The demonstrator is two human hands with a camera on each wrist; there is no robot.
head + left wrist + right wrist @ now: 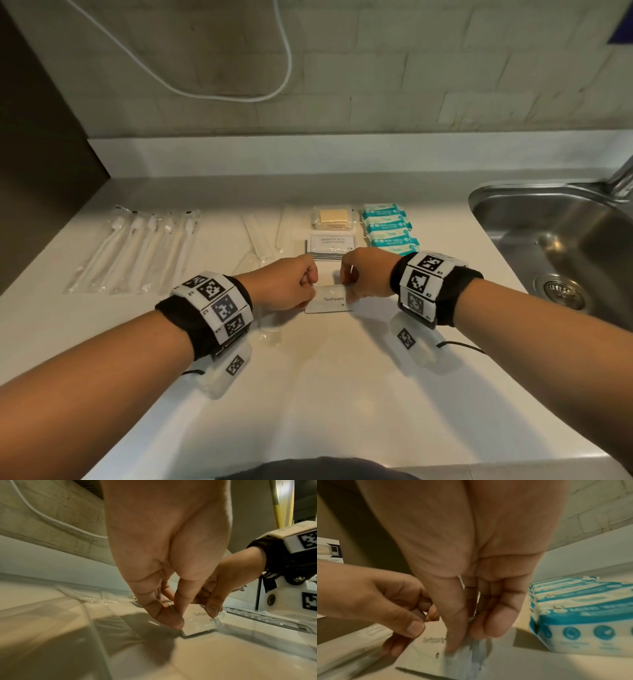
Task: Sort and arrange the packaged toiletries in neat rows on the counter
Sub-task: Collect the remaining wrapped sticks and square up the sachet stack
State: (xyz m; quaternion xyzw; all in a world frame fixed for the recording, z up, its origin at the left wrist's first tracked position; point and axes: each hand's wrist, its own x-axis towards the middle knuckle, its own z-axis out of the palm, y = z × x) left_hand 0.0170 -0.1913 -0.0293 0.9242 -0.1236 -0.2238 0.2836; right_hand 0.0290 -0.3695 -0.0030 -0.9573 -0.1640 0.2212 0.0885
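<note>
Both hands grip one toothpaste packet (pixel 330 302), which lies on the table (pixel 325 394) just in front of the shampoo sachets (pixel 330 244). The left hand (pixel 291 286) pinches its left edge and the right hand (pixel 368 275) its right edge, probably to square it beneath the sachets and continue that column. Both wrists are bent down, knuckles raised, fingertips on the packet. Toothbrushes (pixel 137 250) lie well left of the sachets; blue wipe packs (pixel 388 228) sit just right.
</note>
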